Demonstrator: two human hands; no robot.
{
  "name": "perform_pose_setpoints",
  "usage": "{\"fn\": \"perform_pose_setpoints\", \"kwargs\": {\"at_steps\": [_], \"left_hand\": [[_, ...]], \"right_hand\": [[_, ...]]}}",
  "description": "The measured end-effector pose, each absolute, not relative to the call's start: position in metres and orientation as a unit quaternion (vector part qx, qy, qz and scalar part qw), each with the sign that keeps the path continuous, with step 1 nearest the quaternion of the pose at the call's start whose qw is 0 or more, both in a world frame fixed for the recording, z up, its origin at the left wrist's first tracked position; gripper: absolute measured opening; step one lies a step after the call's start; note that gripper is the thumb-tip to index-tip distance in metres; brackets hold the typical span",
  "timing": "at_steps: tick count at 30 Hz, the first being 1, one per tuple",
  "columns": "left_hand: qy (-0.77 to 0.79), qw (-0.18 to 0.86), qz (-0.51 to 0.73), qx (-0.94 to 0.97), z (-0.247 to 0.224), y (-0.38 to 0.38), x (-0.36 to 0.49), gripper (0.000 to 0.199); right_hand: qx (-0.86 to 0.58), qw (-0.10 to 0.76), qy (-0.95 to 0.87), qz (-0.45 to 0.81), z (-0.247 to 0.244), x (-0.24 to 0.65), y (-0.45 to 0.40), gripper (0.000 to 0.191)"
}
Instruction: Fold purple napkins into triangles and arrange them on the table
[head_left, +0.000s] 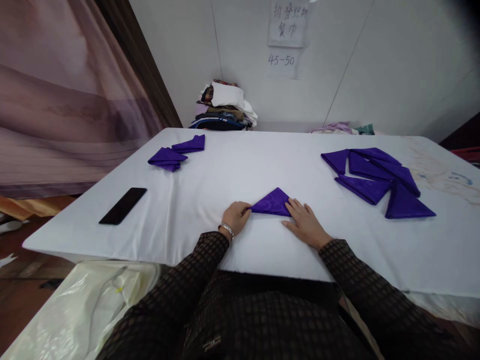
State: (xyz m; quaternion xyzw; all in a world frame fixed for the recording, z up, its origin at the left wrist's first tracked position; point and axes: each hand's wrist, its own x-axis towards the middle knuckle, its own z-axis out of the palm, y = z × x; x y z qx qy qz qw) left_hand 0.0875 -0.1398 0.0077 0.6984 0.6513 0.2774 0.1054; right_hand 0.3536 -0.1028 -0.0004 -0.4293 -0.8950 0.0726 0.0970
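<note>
A purple cloth (272, 202) folded into a triangle lies on the white-covered table (225, 170), its peak pointing away from me. My left hand (236, 216), with a silver bracelet at the wrist, pinches the cloth's left corner between thumb and fingers. On the right end of the same cloth, my right hand (305, 222) rests with fingers spread and pressing lightly; the thumb is apart, over the table. Several folded purple cloths (369, 170) lie in a group at the right. More purple cloths (167, 158) are at the back left.
A black phone-like slab (123, 206) lies on the left of the table. Stacked clothes (225, 107) stand behind the back edge, under papers (287, 25) on the wall. Pink curtain (67, 100) hangs at left; plastic-covered surface (82, 310) sits at lower left.
</note>
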Motion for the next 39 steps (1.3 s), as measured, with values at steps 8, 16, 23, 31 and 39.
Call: {"fn": "perform_pose_setpoints", "kwargs": {"at_steps": [8,16,23,31,39], "left_hand": [[0.709,0.103,0.202,0.668,0.013,-0.131,0.095,0.017],[0.676,0.088,0.217,0.698,0.013,-0.127,0.093,0.01],[0.617,0.129,0.206,0.749,0.013,-0.123,0.08,0.02],[0.557,0.142,0.183,0.797,0.011,-0.112,0.07,0.023],[0.551,0.109,0.212,0.8,0.007,-0.125,0.071,0.026]], "right_hand": [[-0.425,0.093,-0.897,0.075,-0.002,0.354,-0.103,0.063],[-0.426,0.088,-0.898,0.07,-0.001,0.354,-0.103,0.063],[-0.42,0.087,-0.901,0.07,0.0,0.354,-0.103,0.063],[-0.417,0.079,-0.904,0.061,0.0,0.354,-0.102,0.06],[-0.417,0.075,-0.904,0.053,0.0,0.354,-0.103,0.06]]}}
